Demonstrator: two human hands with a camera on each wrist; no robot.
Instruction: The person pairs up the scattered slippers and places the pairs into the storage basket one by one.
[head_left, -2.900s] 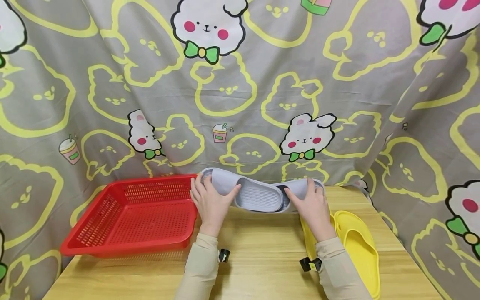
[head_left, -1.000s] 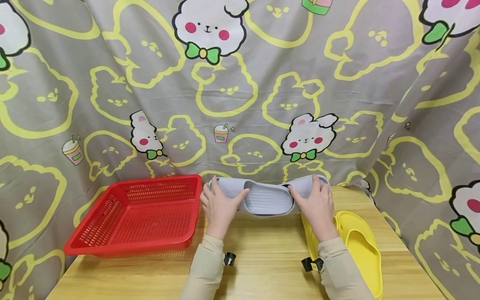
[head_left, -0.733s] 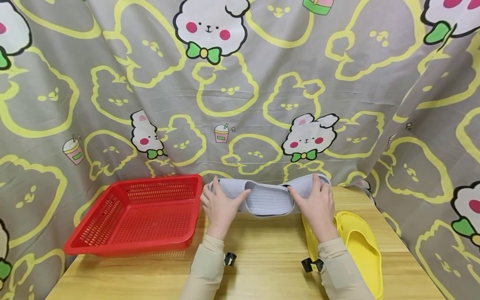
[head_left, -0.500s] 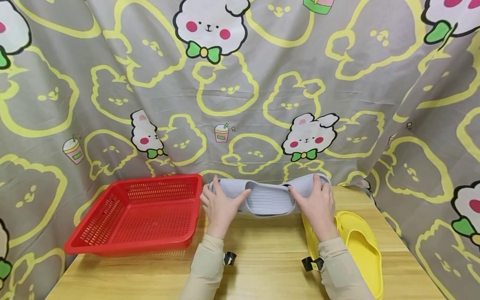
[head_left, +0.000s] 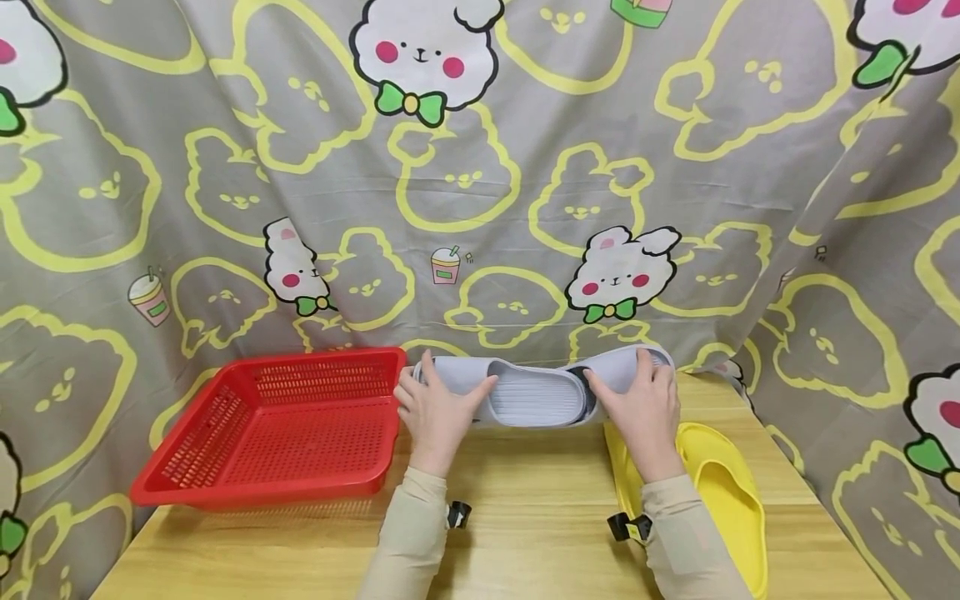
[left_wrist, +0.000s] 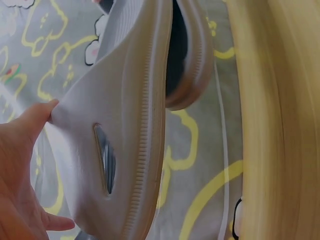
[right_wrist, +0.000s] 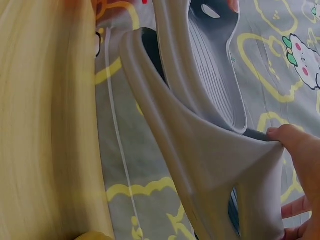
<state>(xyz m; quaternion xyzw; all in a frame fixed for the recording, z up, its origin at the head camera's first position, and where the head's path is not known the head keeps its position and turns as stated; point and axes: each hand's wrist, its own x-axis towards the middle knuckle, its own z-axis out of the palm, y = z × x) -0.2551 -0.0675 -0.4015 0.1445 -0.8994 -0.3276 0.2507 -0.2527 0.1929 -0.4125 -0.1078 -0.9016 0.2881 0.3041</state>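
Two light grey slide slippers are held up over the back of the table, toes pointing outward and heels overlapping. My left hand grips the strap of the left slipper, thumb at the strap's inner edge. The left slipper's heel lies over the sole of the right slipper, reaching toward its strap. My right hand grips that strap, its thumb at the opening. In the left wrist view, the left slipper shows a slot in its strap. The right wrist view shows the right slipper under the other's heel.
A red perforated plastic basket stands on the left of the wooden table. A pair of yellow slippers lies at the right, partly behind my right forearm. A patterned grey curtain hangs right behind the table.
The slippers have levelled and slid further into each other, then drawn slightly apart again. In the last half second my right hand has moved a little right. Both hands keep hold.
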